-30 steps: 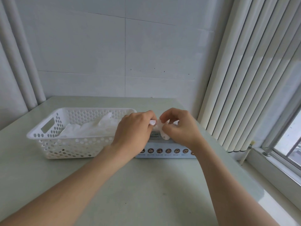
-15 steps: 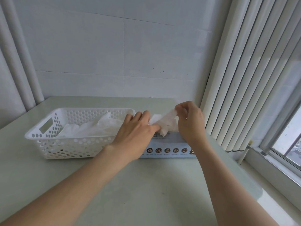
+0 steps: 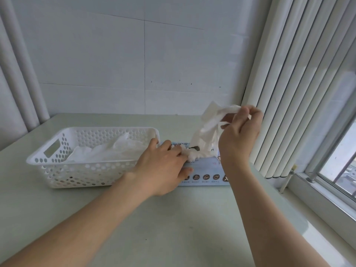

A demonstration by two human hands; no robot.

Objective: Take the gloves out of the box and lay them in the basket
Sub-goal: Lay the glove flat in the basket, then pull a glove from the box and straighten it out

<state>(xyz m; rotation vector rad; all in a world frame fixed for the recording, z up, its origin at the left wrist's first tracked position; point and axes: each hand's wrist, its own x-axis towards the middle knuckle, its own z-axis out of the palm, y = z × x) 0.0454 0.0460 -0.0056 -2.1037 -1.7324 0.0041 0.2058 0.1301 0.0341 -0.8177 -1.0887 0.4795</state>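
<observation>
Right hand pinching a thin white glove half out of the box right of centre, left hand flat-fingered, pressing the box down; next, probably pulling it free and laying it in the basket at left.

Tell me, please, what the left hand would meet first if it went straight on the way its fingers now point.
Probably the bunched gloves at the opening of the box: the left hand rests on the box top, fingers pointing right, almost at them. Whether they touch is unclear.
</observation>
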